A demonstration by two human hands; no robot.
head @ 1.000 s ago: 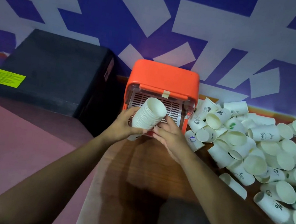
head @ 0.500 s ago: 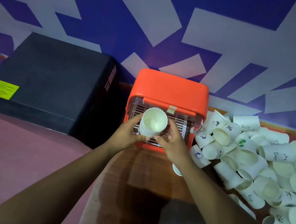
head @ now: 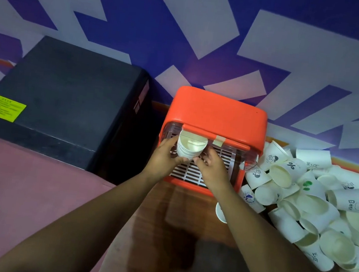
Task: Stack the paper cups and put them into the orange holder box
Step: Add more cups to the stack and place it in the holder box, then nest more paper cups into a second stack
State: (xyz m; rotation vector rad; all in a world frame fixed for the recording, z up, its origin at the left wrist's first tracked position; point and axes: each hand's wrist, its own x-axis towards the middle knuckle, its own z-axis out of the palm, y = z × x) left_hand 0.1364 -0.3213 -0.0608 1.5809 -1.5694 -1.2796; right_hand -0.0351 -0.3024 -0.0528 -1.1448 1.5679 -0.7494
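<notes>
item: stacked cups [head: 189, 149], clasped between left hand [head: 164, 154] and right hand [head: 212, 166], entering orange holder box [head: 216, 115] at 12 o'clock; loose cups [head: 316, 199] heaped at 3 o'clock, unstacked

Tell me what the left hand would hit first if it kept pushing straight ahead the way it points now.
Probably the orange holder box: the left hand points into its open front, holding the stack of paper cups whose rim already sits under the box's front edge. Depth inside is unclear.

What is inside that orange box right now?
A stack of paper cups is partly inside the orange box, over a white slatted rack. The orange top hides the space deeper in.
</notes>
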